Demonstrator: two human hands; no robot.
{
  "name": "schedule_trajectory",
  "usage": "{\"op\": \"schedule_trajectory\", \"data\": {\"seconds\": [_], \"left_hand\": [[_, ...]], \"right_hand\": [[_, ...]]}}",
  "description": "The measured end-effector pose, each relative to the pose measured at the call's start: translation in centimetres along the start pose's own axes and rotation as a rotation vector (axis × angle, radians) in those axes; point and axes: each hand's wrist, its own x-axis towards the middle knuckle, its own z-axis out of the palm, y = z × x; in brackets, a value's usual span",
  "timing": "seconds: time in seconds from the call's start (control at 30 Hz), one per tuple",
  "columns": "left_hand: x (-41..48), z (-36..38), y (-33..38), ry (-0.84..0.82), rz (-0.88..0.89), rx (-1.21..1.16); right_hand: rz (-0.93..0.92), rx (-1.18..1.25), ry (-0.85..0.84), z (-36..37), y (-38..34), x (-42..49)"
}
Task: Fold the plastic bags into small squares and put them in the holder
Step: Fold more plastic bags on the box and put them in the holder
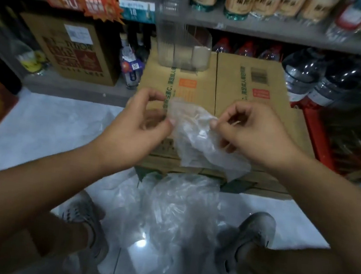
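Note:
A crumpled clear plastic bag [195, 138] hangs in the air between my hands, above the front of a cardboard box [233, 82]. My left hand [138, 123] pinches the bag's upper left edge. My right hand [249, 133] pinches its upper right edge. A clear plastic holder [183, 47] stands at the back of the box top, with folded pieces inside. A heap of more clear bags [174, 206] lies on the floor between my shoes.
Store shelves with bottles [237, 1] run across the back. A brown carton [72, 50] sits on the lower left shelf. Large water jugs [329, 81] and a red crate [323, 135] stand to the right. The floor is pale tile [47, 128].

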Motion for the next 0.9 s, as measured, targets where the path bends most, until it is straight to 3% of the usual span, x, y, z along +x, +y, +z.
{"op": "schedule_trajectory", "data": {"seconds": [0.17,0.37,0.67,0.9], "left_hand": [[1.7,0.8,1.9,-0.02,0.096,0.219],[4.8,1.6,2.2,0.096,0.079,0.353],[7.2,1.6,2.1,0.007,-0.021,-0.061],[8.2,-0.1,1.5,0.048,-0.139,-0.017]], "right_hand": [[-0.048,0.018,0.174,0.0,-2.8,2.6],[-0.005,0.011,0.147,-0.1,-1.7,4.4],[0.035,0.217,0.063,-1.0,-1.6,6.2],[0.056,0.252,0.217,-3.2,0.1,7.4]]}}
